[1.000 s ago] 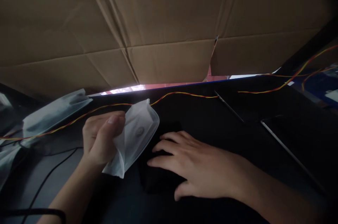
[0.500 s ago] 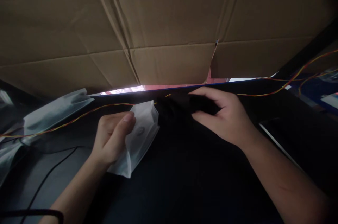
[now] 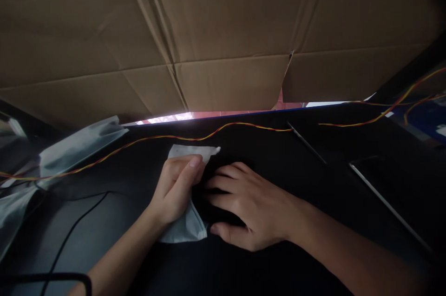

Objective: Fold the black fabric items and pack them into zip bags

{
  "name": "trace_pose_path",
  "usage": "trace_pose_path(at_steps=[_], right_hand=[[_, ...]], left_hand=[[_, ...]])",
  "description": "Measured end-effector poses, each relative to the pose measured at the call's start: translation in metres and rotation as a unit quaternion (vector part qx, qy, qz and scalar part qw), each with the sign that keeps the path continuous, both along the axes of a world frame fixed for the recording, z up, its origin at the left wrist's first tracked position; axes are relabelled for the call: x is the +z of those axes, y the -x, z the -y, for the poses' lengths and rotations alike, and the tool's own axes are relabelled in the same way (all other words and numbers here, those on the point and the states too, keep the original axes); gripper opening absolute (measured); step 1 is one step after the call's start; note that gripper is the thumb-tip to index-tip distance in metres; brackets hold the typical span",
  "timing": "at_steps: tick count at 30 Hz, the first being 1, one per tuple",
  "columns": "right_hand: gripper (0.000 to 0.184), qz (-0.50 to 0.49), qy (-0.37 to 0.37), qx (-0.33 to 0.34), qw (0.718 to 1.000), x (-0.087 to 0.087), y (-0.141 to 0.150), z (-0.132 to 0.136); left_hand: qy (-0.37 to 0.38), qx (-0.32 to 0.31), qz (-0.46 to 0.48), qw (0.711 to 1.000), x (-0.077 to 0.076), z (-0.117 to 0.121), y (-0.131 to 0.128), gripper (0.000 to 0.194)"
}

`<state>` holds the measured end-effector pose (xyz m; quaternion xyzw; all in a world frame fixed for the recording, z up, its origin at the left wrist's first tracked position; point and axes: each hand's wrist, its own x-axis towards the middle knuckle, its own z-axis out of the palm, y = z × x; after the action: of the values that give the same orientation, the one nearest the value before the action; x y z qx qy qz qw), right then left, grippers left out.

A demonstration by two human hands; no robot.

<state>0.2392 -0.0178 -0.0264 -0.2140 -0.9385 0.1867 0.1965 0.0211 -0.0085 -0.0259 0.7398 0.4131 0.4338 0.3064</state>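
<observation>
My left hand [image 3: 179, 187] is closed on a whitish translucent plastic bag [image 3: 188, 226], thumb on top. The bag's upper edge sticks out above the fist, and its lower corner hangs below it. Close by on the right, my right hand [image 3: 245, 207] lies palm down, fingers spread and bent a little, their tips by the bag. Deep shadow under that palm hides whether anything black is there. Beyond it, a flat black item [image 3: 310, 135] with a thin straight edge lies across the wire. Another flat dark item [image 3: 393, 189] with a light edge rests farther right.
A twisted red-and-yellow wire [image 3: 149, 138] crosses the black tabletop [image 3: 114, 226]. Cardboard [image 3: 226, 22] rises behind its far edge. More translucent bags [image 3: 83, 142] and a black cable [image 3: 75, 226] lie on the left. Something blue [image 3: 425, 117] stands far right.
My right hand has come left and down to beside the bag, its fingers now spread. My left hand has shifted right with the bag, which has turned. The flat black item over the wire now shows.
</observation>
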Motion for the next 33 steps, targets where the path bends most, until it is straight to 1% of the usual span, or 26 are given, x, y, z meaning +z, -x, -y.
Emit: trace_pose_path(at_steps=[2,3,6,8,9,11,13,16,18,20,23,25,26,28,29,31,33], right_hand=[[0.028,-0.036,0.018,-0.001,0.999,-0.001,0.003,0.002],[0.028,-0.058,0.023,-0.017,0.998,-0.002,0.006,0.003],[0.034,-0.106,0.014,-0.116,0.987,-0.005,0.014,0.009],[0.028,-0.094,-0.003,-0.18,0.979,-0.006,0.016,0.012],[0.026,-0.079,-0.008,-0.196,0.977,-0.006,0.016,0.013],[0.03,-0.046,-0.003,-0.188,0.981,-0.006,0.013,0.013],[0.036,-0.021,0.017,-0.138,0.99,-0.004,0.009,0.011],[0.031,-0.008,0.049,-0.044,0.998,-0.003,0.006,0.007],[0.025,-0.016,0.055,-0.009,0.998,-0.004,0.008,0.006],[0.026,-0.035,0.045,-0.015,0.998,-0.008,0.012,0.007],[0.03,-0.051,0.025,-0.053,0.997,-0.015,0.019,0.011],[0.031,-0.047,0.021,-0.072,0.996,-0.018,0.022,0.014],[0.031,-0.044,0.022,-0.081,0.995,-0.018,0.022,0.014],[0.032,-0.033,0.028,-0.106,0.993,-0.018,0.021,0.015],[0.033,-0.026,0.029,-0.117,0.992,-0.017,0.02,0.014],[0.032,-0.017,0.027,-0.128,0.991,-0.014,0.016,0.012],[0.029,-0.012,0.024,-0.113,0.993,-0.012,0.011,0.008]], left_hand=[[-0.017,-0.029,-0.005,0.999,0.001,0.001,0.0,0.056],[-0.025,-0.039,-0.009,0.999,0.001,0.001,0.0,0.056],[-0.043,-0.036,-0.019,0.998,0.002,0.002,-0.002,0.052],[-0.052,-0.021,-0.025,0.998,0.001,0.001,-0.004,0.05],[-0.058,-0.016,-0.027,0.998,0.001,0.001,-0.005,0.049],[-0.07,-0.011,-0.033,0.997,-0.001,0.0,-0.006,0.048],[-0.084,-0.023,-0.046,0.995,-0.002,-0.001,-0.005,0.046],[-0.105,-0.059,-0.071,0.99,-0.002,-0.001,-0.002,0.04],[-0.118,-0.086,-0.078,0.986,-0.001,-0.001,0.0,0.038],[-0.127,-0.109,-0.074,0.983,0.001,0.002,-0.001,0.038],[-0.128,-0.128,-0.057,0.982,0.005,0.007,-0.005,0.042],[-0.1,-0.138,-0.051,0.984,0.009,0.009,-0.005,0.044],[-0.075,-0.145,-0.059,0.985,0.012,0.008,-0.002,0.042],[-0.03,-0.152,-0.104,0.983,0.016,0.002,0.007,0.03],[-0.02,-0.15,-0.143,0.978,0.017,-0.002,0.014,0.031],[-0.023,-0.144,-0.231,0.962,0.016,-0.012,0.03,0.063],[-0.031,-0.149,-0.295,0.943,0.01,-0.02,0.042,0.095]])
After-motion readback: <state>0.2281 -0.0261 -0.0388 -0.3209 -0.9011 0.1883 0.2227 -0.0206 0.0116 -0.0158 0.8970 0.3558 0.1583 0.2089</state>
